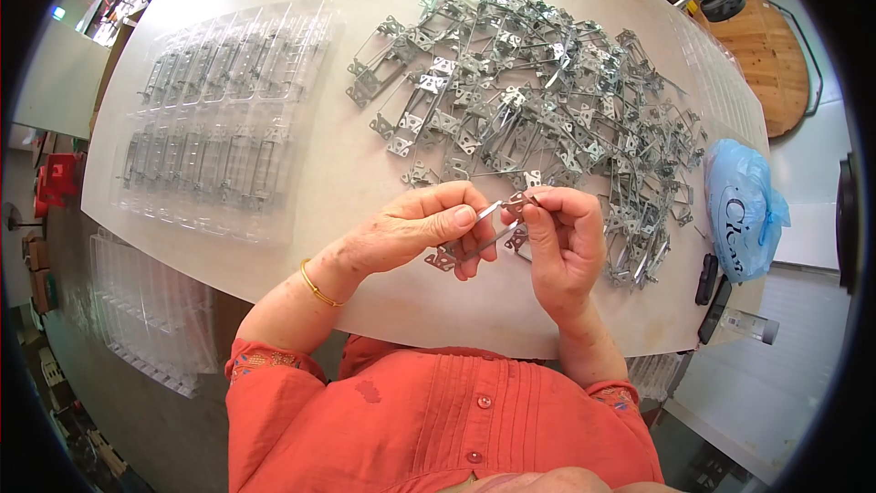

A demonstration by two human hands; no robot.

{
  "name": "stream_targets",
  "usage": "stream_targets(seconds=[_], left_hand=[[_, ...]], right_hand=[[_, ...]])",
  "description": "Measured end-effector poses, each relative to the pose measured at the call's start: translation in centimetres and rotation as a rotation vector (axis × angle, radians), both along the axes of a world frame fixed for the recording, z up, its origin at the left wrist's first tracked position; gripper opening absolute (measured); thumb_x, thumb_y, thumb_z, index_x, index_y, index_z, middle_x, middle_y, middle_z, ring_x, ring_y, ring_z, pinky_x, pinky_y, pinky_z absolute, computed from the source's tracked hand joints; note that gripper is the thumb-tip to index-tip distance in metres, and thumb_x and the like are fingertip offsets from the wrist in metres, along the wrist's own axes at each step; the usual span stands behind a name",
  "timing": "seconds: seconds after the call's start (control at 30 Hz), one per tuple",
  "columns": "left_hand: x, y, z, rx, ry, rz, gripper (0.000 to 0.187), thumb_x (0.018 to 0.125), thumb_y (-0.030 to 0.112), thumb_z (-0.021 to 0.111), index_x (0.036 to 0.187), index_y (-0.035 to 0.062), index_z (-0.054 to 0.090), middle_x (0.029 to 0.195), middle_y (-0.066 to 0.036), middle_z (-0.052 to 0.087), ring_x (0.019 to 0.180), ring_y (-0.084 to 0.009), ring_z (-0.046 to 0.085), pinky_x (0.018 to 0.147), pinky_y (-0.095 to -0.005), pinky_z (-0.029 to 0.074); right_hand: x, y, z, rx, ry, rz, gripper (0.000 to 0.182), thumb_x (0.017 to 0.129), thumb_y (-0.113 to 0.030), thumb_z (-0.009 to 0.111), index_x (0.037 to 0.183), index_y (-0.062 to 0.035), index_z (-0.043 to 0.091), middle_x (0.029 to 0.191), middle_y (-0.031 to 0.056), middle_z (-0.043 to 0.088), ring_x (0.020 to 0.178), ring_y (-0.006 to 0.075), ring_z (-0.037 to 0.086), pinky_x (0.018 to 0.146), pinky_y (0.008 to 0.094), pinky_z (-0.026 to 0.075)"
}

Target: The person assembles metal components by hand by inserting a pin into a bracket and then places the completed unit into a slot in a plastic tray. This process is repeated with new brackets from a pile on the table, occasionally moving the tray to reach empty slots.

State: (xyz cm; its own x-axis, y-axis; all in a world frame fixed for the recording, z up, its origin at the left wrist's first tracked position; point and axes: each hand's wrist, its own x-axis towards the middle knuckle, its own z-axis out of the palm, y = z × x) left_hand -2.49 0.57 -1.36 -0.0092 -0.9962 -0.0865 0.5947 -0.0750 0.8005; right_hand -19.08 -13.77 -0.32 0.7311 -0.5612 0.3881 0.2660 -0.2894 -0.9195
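Between my two hands is a metal bracket (497, 236) with long thin arms and punched plates at its ends. My left hand (443, 224) grips its arms between thumb and fingers, and one perforated end plate shows below the fingers. My right hand (563, 242) pinches the upper end plate with thumb and forefinger. Just beyond my hands a large heap of similar metal brackets (520, 82) spreads over the white table (338, 210). To the left lies a clear plastic tray (301, 110) with two rows of brackets in its slots.
A blue plastic bag (744, 210) sits at the table's right edge, near a dark phone-like object (715, 310) and a small black object (706, 279). More clear trays (151, 310) are stacked below the table's left side. Another clear tray (707, 64) lies at the far right.
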Motion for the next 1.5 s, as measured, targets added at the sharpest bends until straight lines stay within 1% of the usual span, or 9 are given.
stream_targets(seconds=[0.07, 0.13, 0.43, 0.67, 0.87, 0.97, 1.03, 1.23, 1.5], left_hand=[[0.1, 0.0, 0.0, 0.0, -0.01, 0.029, 0.033, 0.109, 0.035, 0.05, 0.112, 0.0034, 0.058, 0.101, -0.015, 0.07, 0.081, -0.0183, 0.07, 0.072, -0.0314, 0.055], [0.3, 0.1, 0.1, 0.038, -0.064, 0.071, 0.029, 0.108, 0.032, 0.052, 0.11, 0.0035, 0.057, 0.099, -0.015, 0.071, 0.077, -0.0183, 0.07, 0.068, -0.0312, 0.055], [-0.1, 0.3, 0.2, 0.073, 0.002, 0.139, 0.023, 0.106, 0.029, 0.06, 0.107, 0.006, 0.058, 0.098, -0.008, 0.072, 0.075, -0.0124, 0.069, 0.065, -0.0256, 0.053], [0.6, -0.1, -0.2, 0.023, -0.007, 0.128, 0.023, 0.103, 0.023, 0.065, 0.111, 0.0031, 0.058, 0.105, -0.012, 0.07, 0.076, -0.016, 0.067, 0.063, -0.0304, 0.057], [0.3, -0.1, 0.3, -0.004, -0.436, 0.223, 0.028, 0.095, 0.016, 0.075, 0.114, 0.0026, 0.059, 0.097, -0.003, 0.067, 0.082, -0.0077, 0.063, 0.067, -0.0237, 0.054], [0.4, 0.0, 0.9, 0.115, -0.353, 0.154, 0.032, 0.092, 0.015, 0.078, 0.114, 0.0021, 0.06, 0.096, -0.001, 0.065, 0.087, -0.0072, 0.062, 0.072, -0.0229, 0.052], [0.3, 0.0, 0.3, 0.07, -0.499, 0.187, 0.031, 0.091, 0.014, 0.08, 0.112, 0.0023, 0.06, 0.096, 0.0, 0.065, 0.088, -0.0071, 0.062, 0.075, -0.0231, 0.051], [0.2, 0.0, 0.9, 0.074, -0.569, 0.108, 0.026, 0.09, 0.01, 0.079, 0.107, 0.0025, 0.061, 0.093, 0.0, 0.065, 0.083, -0.0078, 0.062, 0.073, -0.024, 0.05], [0.1, 0.0, 0.9, -0.13, -0.706, -0.022, 0.029, 0.086, 0.015, 0.082, 0.108, 0.0023, 0.066, 0.091, -0.003, 0.067, 0.076, -0.0091, 0.062, 0.066, -0.0258, 0.051]], right_hand=[[0.0, -0.3, 0.2, -0.029, -0.013, -0.047, 0.016, 0.099, 0.004, 0.062, 0.113, 0.0009, 0.056, 0.105, 0.0125, 0.067, 0.087, 0.015, 0.068, 0.075, 0.0263, 0.057], [-0.3, -1.2, 0.3, -0.413, 0.055, -0.16, 0.015, 0.095, 0.004, 0.067, 0.109, 0.0019, 0.062, 0.099, 0.0129, 0.069, 0.079, 0.0171, 0.066, 0.069, 0.0268, 0.054], [-0.9, -0.8, 1.6, -0.496, 0.095, -0.164, 0.017, 0.088, 0.009, 0.069, 0.103, 0.0026, 0.067, 0.09, 0.0098, 0.069, 0.068, 0.0156, 0.062, 0.057, 0.0272, 0.051], [-0.3, -1.1, 1.4, -0.529, 0.082, -0.181, 0.018, 0.086, 0.009, 0.07, 0.102, 0.001, 0.067, 0.084, 0.0078, 0.068, 0.063, 0.0132, 0.059, 0.051, 0.0268, 0.048], [-0.5, -0.8, 1.4, -0.634, 0.155, -0.155, 0.018, 0.087, 0.008, 0.071, 0.103, -0.0008, 0.066, 0.081, 0.0073, 0.067, 0.058, 0.0131, 0.06, 0.053, 0.0256, 0.05], [-0.5, -0.4, 1.5, -0.486, 0.154, -0.159, 0.018, 0.093, 0.001, 0.07, 0.11, -0.0004, 0.063, 0.078, 0.007, 0.067, 0.061, 0.0112, 0.062, 0.053, 0.0254, 0.049], [-1.1, -0.2, 2.1, 0.059, 0.329, 0.025, 0.018, 0.1, -0.009, 0.065, 0.115, 0.0005, 0.059, 0.074, 0.0051, 0.066, 0.065, 0.0091, 0.064, 0.054, 0.0237, 0.05], [-1.4, -1.5, 2.5, 0.507, 0.384, 0.278, 0.014, 0.105, -0.016, 0.06, 0.107, -0.0013, 0.059, 0.065, -0.002, 0.061, 0.053, 0.004, 0.055, 0.048, 0.0205, 0.041], [-1.9, -2.0, 3.0, 0.376, 0.471, 0.234, 0.012, 0.104, -0.014, 0.061, 0.1, -0.0039, 0.058, 0.063, -0.0065, 0.054, 0.05, 0.0001, 0.045, 0.044, 0.0191, 0.032]])
